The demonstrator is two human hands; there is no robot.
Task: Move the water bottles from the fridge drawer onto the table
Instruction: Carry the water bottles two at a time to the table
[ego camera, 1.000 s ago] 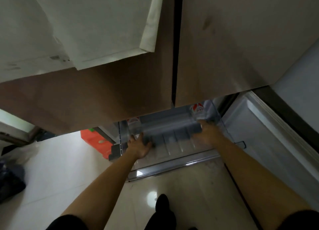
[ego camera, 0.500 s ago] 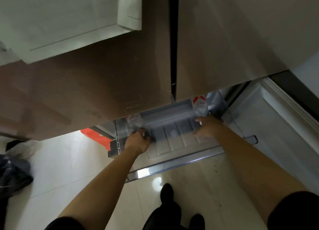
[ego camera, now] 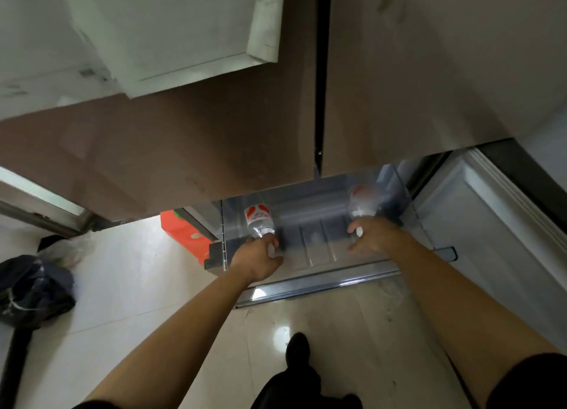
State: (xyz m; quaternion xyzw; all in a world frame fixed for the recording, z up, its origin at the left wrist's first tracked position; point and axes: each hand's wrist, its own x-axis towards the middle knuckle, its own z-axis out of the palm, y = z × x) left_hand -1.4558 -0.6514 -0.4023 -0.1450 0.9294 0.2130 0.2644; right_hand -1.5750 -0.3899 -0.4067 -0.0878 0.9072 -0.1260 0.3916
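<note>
I have both arms reaching down into the pulled-out fridge drawer (ego camera: 319, 249), a clear plastic bin that projects from beneath the two closed brown fridge doors (ego camera: 214, 138). The left hand (ego camera: 260, 258) has its fingers curled round the neck of the left water bottle (ego camera: 259, 221), with the white cap just showing at the fingers. The right hand (ego camera: 372, 236) closes on the neck of the right water bottle (ego camera: 363, 203), its white cap visible between thumb and fingers. This hand and its bottle are motion-blurred, so I judge the grip as set but cannot confirm how firm it is. Both bottles lie with necks toward me and bases toward the back of the drawer. I judge this is why each is taken by the neck: it is the nearest and narrowest part, and one hand per bottle allows both to be drawn out together. Each bottle is inside the drawer, one near the left wall and one near the right wall, well apart. The desk is not in view. The left bottle carries a red and white label with a line of writing that is too small to read. The right label shows only as a red and white smear. An orange object (ego camera: 181, 230) stands on the floor (ego camera: 122, 301) just left of the drawer.
</note>
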